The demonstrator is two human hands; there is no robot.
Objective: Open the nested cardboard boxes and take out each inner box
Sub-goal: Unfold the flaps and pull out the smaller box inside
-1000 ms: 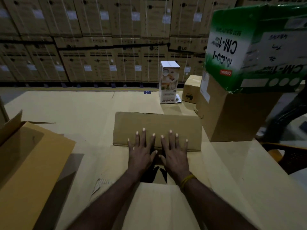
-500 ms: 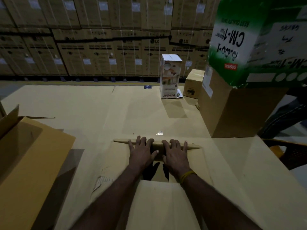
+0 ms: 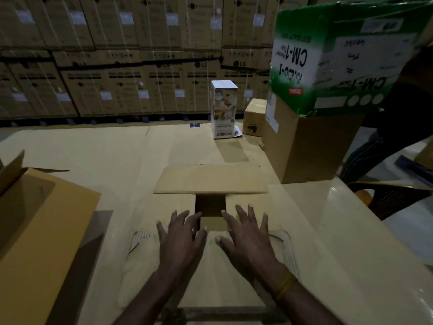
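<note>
A brown cardboard box lies in front of me on the cardboard-covered surface. Its far flap is folded outward and lies flat. Between the two side flaps a dark gap shows the inside. My left hand and my right hand hover with fingers spread over the near flaps, one on each side of the gap. Neither hand holds anything. What is inside the box is too dark to tell.
An open yellow-brown box sits at the left. At the right a green and white printed box rests on a brown carton. A white upright box and a small carton stand farther back. Stacked cartons form the back wall.
The far flap, which both hands pressed from upright toward the back, now lies flat. Both hands have drawn back toward me and spread apart over the near flaps.
</note>
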